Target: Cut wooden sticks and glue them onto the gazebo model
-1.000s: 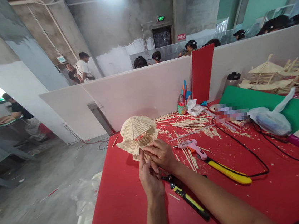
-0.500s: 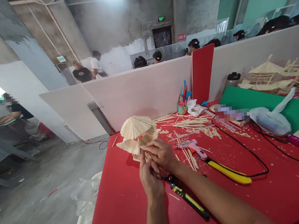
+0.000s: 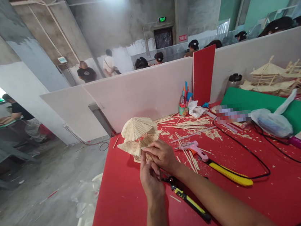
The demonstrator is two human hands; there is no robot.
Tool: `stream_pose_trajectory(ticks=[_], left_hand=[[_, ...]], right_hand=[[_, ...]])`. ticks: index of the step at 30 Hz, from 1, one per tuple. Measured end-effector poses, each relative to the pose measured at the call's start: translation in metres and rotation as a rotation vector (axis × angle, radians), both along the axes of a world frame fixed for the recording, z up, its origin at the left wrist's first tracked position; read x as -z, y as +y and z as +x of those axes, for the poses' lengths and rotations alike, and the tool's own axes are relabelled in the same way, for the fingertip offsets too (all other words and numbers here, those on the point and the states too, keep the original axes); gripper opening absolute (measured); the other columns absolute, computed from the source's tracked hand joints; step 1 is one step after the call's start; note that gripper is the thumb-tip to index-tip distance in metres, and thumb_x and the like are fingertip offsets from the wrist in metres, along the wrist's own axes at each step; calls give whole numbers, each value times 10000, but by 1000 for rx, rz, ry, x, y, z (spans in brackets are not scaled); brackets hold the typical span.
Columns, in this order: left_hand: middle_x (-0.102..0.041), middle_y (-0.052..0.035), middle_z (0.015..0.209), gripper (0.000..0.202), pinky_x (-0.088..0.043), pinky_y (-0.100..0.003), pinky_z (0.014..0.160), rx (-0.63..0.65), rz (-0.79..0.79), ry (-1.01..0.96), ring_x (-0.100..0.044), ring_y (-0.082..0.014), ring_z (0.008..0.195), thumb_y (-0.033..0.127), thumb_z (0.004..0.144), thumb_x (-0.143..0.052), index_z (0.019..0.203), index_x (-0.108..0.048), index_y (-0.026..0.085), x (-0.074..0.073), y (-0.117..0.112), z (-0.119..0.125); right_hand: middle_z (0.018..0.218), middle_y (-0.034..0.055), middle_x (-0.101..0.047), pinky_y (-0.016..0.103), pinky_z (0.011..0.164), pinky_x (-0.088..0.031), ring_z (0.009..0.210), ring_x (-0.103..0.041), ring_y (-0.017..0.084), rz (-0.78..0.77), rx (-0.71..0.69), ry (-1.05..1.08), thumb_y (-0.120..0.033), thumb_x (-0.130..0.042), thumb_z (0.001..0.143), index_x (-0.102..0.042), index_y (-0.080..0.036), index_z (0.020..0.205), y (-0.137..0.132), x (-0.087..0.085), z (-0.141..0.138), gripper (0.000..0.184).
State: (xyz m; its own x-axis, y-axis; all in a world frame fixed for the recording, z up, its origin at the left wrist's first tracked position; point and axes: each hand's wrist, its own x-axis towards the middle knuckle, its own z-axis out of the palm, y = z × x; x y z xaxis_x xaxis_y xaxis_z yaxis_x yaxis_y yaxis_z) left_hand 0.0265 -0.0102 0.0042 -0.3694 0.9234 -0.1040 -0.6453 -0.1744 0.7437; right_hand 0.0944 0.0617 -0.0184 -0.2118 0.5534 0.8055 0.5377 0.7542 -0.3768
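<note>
1. Wooden sticks form a small roofed model [image 3: 136, 129], standing near the far left corner of a red table [image 3: 120, 210], right by the fingertips.
2. The left hand [image 3: 151, 176] and right hand [image 3: 163, 157] meet at its front, fingers bunched; whether they pinch a small piece, and how narrow the gap is, cannot be told.
3. A push from either hand could probably bend the thin lower roof or snap a joint.
4. With the model so near the table's edge, a knock might tip it onto the grey floor [image 3: 55, 182].
5. The cutter [image 3: 190, 202] lies under the right forearm, so a careless sweep could shift it; the pink glue gun [image 3: 194, 147] may be hot.
6. Loose sticks [image 3: 192, 123] and crumbs litter the table.
7. Behind a white partition [image 3: 142, 92], people stand or sit before rough concrete walls [image 3: 118, 18].
</note>
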Motion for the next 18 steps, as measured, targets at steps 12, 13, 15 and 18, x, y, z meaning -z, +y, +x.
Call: stream_pose_trajectory(ticks=[12, 13, 15, 18], left_hand=[[-438, 84, 400, 719, -216, -173, 361, 12, 3, -2, -298, -70, 339, 288, 765, -661, 1436, -463, 124, 1, 0, 1], [-438, 84, 401, 723, -216, -173, 360, 12, 2, -6, -299, -70, 339, 290, 763, -664, 1437, -461, 123, 1, 0, 1], [-439, 83, 403, 726, -217, -174, 360, 14, 1, -9, -304, -71, 340, 297, 763, -666, 1437, -462, 121, 2, 0, 1], [-441, 85, 407, 712, -225, -173, 363, 13, 4, -9, -307, -71, 343, 308, 776, -659, 1436, -465, 127, 2, 0, 1]], right_hand=[[836, 44, -672, 281, 706, -464, 808, -588, 169, 8, -5, 26, -316, -516, 996, -728, -237, 1082, 0, -1, -2, 241], [836, 44, -671, 278, 705, -465, 806, -589, 168, 4, -9, 26, -311, -517, 995, -729, -237, 1078, 0, -1, -1, 239], [835, 46, -669, 277, 699, -466, 800, -590, 167, 0, -14, 27, -299, -525, 990, -731, -228, 1071, 0, -1, -1, 233], [843, 53, -669, 281, 697, -468, 803, -590, 172, 8, -24, 26, -287, -545, 978, -731, -210, 1083, 0, -1, 1, 227]])
